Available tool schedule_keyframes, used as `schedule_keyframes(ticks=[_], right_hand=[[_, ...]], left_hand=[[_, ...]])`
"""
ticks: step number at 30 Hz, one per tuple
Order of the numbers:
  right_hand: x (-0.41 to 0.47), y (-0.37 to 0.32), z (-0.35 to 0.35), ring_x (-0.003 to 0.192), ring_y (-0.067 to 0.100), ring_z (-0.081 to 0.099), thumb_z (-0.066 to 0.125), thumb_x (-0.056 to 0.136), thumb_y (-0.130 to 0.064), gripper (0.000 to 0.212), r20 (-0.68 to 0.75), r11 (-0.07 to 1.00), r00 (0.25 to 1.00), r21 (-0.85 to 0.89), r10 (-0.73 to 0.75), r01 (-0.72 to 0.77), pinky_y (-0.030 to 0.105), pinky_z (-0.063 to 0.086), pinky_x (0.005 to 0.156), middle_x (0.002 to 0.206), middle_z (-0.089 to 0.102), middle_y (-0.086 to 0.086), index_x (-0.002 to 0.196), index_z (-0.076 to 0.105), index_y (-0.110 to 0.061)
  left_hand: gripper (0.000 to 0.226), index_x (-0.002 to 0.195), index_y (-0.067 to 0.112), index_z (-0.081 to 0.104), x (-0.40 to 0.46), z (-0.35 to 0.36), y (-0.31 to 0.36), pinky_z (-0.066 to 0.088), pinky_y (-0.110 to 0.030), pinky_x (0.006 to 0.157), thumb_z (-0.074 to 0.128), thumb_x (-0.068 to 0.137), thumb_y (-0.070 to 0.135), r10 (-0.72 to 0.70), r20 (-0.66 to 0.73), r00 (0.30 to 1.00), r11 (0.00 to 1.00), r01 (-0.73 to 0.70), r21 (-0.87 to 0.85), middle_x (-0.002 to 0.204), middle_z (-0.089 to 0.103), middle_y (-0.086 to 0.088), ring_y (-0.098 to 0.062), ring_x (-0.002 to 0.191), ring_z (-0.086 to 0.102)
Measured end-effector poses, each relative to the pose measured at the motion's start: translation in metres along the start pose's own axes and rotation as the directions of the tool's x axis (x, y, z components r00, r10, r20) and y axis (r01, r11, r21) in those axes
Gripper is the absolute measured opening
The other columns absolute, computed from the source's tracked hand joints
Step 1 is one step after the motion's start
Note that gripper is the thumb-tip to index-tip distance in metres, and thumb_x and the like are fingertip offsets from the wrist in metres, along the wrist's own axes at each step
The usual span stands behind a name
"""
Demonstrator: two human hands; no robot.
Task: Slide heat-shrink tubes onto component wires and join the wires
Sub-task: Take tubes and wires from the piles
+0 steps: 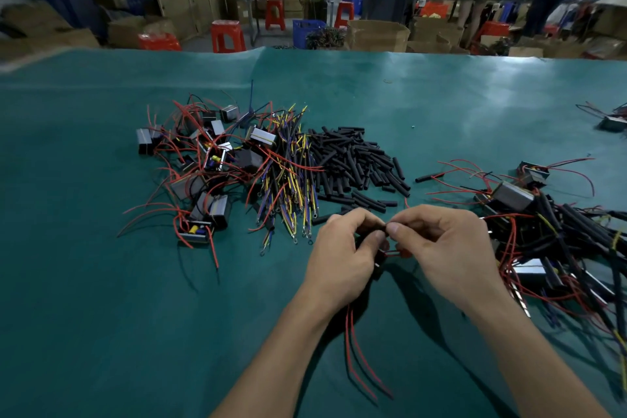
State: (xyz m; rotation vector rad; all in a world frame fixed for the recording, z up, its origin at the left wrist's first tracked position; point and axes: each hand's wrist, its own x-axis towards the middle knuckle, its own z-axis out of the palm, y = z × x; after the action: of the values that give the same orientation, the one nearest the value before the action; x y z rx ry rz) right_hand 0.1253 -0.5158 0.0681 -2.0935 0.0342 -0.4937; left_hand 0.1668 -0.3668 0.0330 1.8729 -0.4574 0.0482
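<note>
Workshop floor beyond the far edge of the table: cardboard boxes (378,35), red plastic stools (228,36), a blue crate (307,31), and people standing at benches further back, blurred.

Table (101,282): covered with a green mat, running the full width of the view.

Pile of finished assemblies (559,234): at the right edge of the table, components with black-sleeved and red wires tangled together.

Pile of unworked components (200,166): left of centre, small box-shaped parts with metal casings and loose red wires spreading outwards.

Bundle of lead wires (288,187): just right of that pile and touching it, yellow, blue and black strands with ring terminals pointing toward the near edge.

Heap of heat-shrink tubes (353,163): centre of the table, short black sleeves lying against the lead bundle, a few strays between the heap and the hands.

Left hand (342,254): near the middle of the table, toward the near edge, fingers curled round a small dark component (379,258), which is mostly hidden in the palm. Thumb and forefinger meet those of the other hand.

Right hand (444,244): just beside the left, fingertips pinching a black tube (385,229) at the point where the two hands touch.

Red wires (356,349): two strands hanging from beneath the left hand, trailing toward the near edge of the table.
</note>
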Motion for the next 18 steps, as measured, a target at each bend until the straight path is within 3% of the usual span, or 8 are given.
schedule_keyframes(ticks=[2,7,11,14,16,18], right_hand=[[0.001,0.000,-0.002,0.062,0.016,0.071,0.080,0.084,-0.007,0.020,-0.017,0.999,1.000,-0.044,-0.026,0.026,0.045,0.061,0.067,0.067,0.074,-0.007,0.075,0.076,-0.025],[0.001,-0.001,-0.008,0.062,0.014,0.067,0.079,0.085,-0.010,0.020,-0.008,0.991,0.997,-0.111,-0.078,0.077,0.046,0.059,0.067,0.068,0.072,-0.008,0.076,0.074,-0.027],[-0.001,-0.010,-0.011,0.071,0.012,0.069,0.079,0.085,-0.011,0.016,0.007,0.968,0.995,-0.230,-0.101,0.100,0.039,0.057,0.073,0.071,0.073,-0.011,0.079,0.075,-0.025],[-0.001,-0.035,-0.008,0.087,0.023,0.070,0.075,0.089,-0.019,0.005,0.003,0.833,0.957,-0.492,-0.290,0.254,0.045,0.054,0.081,0.086,0.075,-0.008,0.089,0.077,-0.024],[0.011,-0.058,-0.001,0.087,0.029,0.066,0.065,0.089,-0.033,0.011,-0.008,0.750,0.922,-0.585,-0.387,0.310,0.050,0.052,0.081,0.086,0.073,-0.006,0.089,0.075,-0.028],[0.031,-0.079,0.017,0.083,0.030,0.064,0.057,0.084,-0.041,0.021,0.090,0.733,0.945,-0.610,-0.315,0.302,0.046,0.054,0.078,0.082,0.072,-0.005,0.085,0.074,-0.029]], left_hand=[[0.010,0.091,0.022,0.067,0.000,0.001,0.000,0.053,-0.049,0.086,0.063,0.092,0.013,0.001,0.010,1.000,1.000,-0.001,-0.027,0.080,0.074,0.008,-0.028,0.091,0.066],[0.007,0.090,0.022,0.064,0.000,0.001,0.001,0.054,-0.048,0.084,0.065,0.091,0.015,0.017,0.024,1.000,0.999,-0.016,-0.041,0.077,0.073,0.010,-0.028,0.090,0.066],[0.007,0.088,0.021,0.063,-0.001,-0.001,0.003,0.054,-0.046,0.084,0.065,0.091,0.015,0.022,0.020,1.000,1.000,-0.021,-0.017,0.078,0.074,0.010,-0.025,0.090,0.066],[0.009,0.086,0.022,0.061,0.000,0.000,0.001,0.053,-0.044,0.083,0.065,0.091,0.016,0.010,0.003,1.000,1.000,-0.010,0.012,0.081,0.073,0.009,-0.022,0.092,0.064],[0.015,0.081,0.026,0.057,0.001,0.001,-0.001,0.052,-0.042,0.081,0.065,0.090,0.017,0.008,-0.021,1.000,0.998,-0.007,0.057,0.082,0.071,0.009,-0.020,0.091,0.063],[0.022,0.076,0.031,0.053,0.002,0.002,-0.002,0.051,-0.038,0.074,0.065,0.089,0.018,0.009,-0.038,0.999,0.995,-0.005,0.100,0.081,0.069,0.009,-0.021,0.088,0.062]])
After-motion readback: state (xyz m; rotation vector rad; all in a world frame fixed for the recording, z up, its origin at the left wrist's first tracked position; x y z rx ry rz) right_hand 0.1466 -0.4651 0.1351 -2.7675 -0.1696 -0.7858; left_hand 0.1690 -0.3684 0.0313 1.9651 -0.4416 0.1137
